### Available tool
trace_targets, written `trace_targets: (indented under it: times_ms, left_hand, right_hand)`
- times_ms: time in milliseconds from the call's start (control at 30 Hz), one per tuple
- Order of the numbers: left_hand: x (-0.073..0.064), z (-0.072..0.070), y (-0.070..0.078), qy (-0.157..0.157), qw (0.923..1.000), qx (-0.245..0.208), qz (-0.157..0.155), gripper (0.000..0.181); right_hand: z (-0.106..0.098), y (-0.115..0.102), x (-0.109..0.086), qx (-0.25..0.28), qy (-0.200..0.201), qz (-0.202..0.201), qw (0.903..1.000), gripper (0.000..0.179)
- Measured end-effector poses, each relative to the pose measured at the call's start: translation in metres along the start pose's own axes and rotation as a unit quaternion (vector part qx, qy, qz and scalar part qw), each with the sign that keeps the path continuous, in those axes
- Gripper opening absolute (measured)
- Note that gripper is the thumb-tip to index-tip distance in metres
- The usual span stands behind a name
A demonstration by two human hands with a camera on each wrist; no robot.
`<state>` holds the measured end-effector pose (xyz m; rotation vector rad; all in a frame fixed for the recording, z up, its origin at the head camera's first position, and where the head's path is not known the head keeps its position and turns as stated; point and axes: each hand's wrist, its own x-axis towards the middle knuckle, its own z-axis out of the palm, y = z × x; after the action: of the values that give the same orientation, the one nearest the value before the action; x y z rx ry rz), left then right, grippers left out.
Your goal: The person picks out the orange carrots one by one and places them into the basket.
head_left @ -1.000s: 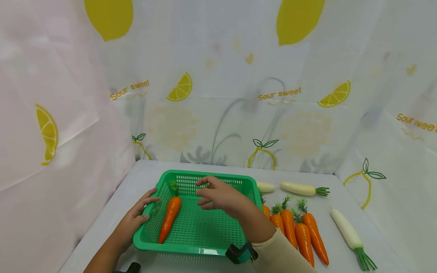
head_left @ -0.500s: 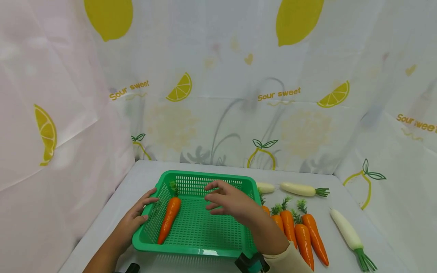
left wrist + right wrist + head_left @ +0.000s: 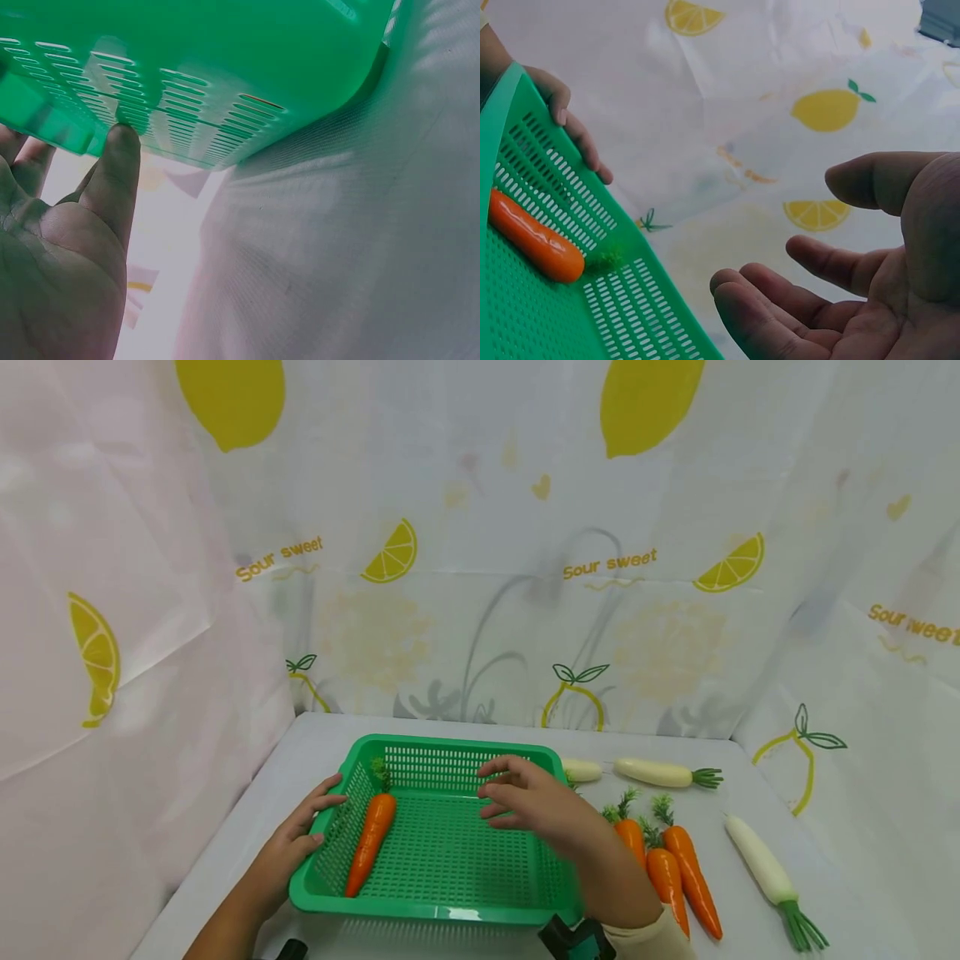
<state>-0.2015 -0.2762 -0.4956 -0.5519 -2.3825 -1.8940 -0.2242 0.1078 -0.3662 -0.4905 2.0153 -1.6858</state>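
A green plastic basket (image 3: 457, 852) stands on the white table, and one orange carrot (image 3: 372, 843) with a green top lies along its left side. My left hand (image 3: 288, 843) holds the basket's left rim. Its fingers reach over the edge, and in the left wrist view the thumb (image 3: 116, 169) rests against the slotted outer wall. Over the basket's right part hovers my right hand (image 3: 528, 797), holding nothing. In the right wrist view its fingers (image 3: 750, 319) are loosely bent, with thumb and fingertips apart.
Right of the basket lie several carrots (image 3: 690, 877), some partly hidden by the right forearm. A white radish (image 3: 652, 772) lies behind them, another (image 3: 581, 770) beside the basket's back corner, and a third (image 3: 765, 864) at the far right. Lemon-printed curtains (image 3: 480, 568) enclose the table.
My right hand has drifted to the right over the basket, and its forearm now covers more of the carrots. The left hand, the basket and the carrot inside have stayed put.
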Motion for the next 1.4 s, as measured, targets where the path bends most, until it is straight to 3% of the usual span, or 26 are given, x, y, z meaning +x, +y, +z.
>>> trace_targets:
  times_ms: [333,900,1400]
  left_hand:
    - [0.000,0.001,0.000,0.005,0.9999,-0.001,-0.013,0.052]
    - [0.000,-0.002,-0.002,-0.007,1.0000,-0.002,0.006,0.047]
    - [0.001,-0.001,-0.002,-0.001,1.0000,-0.007,0.000,0.050]
  right_hand:
    - [-0.016,0.011,-0.009,0.015,0.040,-0.010,0.9990,0.050]
    - [-0.039,0.027,-0.028,0.030,0.184,-0.022,0.9823,0.035]
    - [-0.060,0.049,-0.040,0.004,0.231,0.006,0.9730,0.036]
